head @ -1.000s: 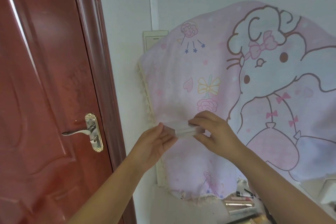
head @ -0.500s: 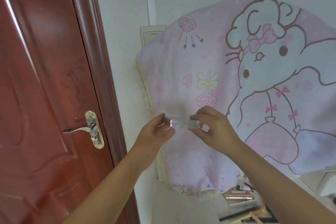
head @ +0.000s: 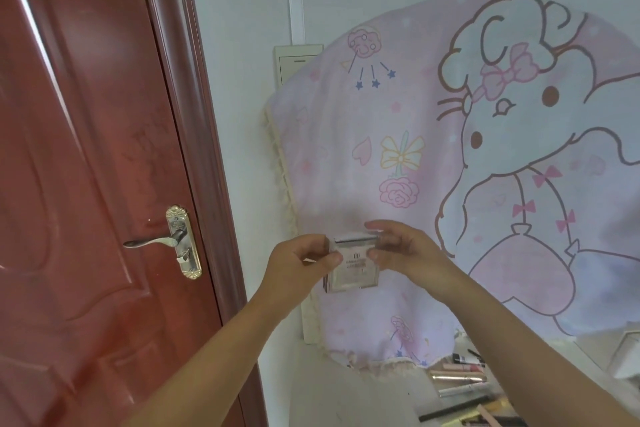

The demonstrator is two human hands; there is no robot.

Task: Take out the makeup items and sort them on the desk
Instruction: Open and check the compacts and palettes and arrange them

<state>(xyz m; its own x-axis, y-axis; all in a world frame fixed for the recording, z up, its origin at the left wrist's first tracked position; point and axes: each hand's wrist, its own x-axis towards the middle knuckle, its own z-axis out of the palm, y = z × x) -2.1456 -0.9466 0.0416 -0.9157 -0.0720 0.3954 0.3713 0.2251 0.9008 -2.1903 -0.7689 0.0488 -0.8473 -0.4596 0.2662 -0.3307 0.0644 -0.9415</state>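
In front of the pink cartoon cloth [head: 415, 156] on the wall, both hands hold a small square makeup compact [head: 351, 265] up in the air, well above the desk [head: 381, 399]. The left hand [head: 301, 263] pinches the compact's upper left corner between thumb and curled fingers; the right hand [head: 401, 250] pinches its upper right corner the same way. Half a second ago the compact was presented edge-on, as a thin bar between the fingertips. It is now turned so that its printed face, with small label text, points at the viewer. The view has also dropped slightly, bringing more of the desk into sight.

Judgement: the item is being inspected and identified, presumably to decide which group it belongs to. Placement on the desk is not yet done.

At the desk's far right portion, near the lower edge of the cloth, several slim makeup tubes and pencils [head: 460, 378] lie roughly parallel. Whether they form a finished group cannot be told.

To the left stands a closed red-brown door [head: 86, 166] with a brass lever handle [head: 162, 241]. A white wall panel [head: 298, 62] is partly covered by the cloth's upper left edge.
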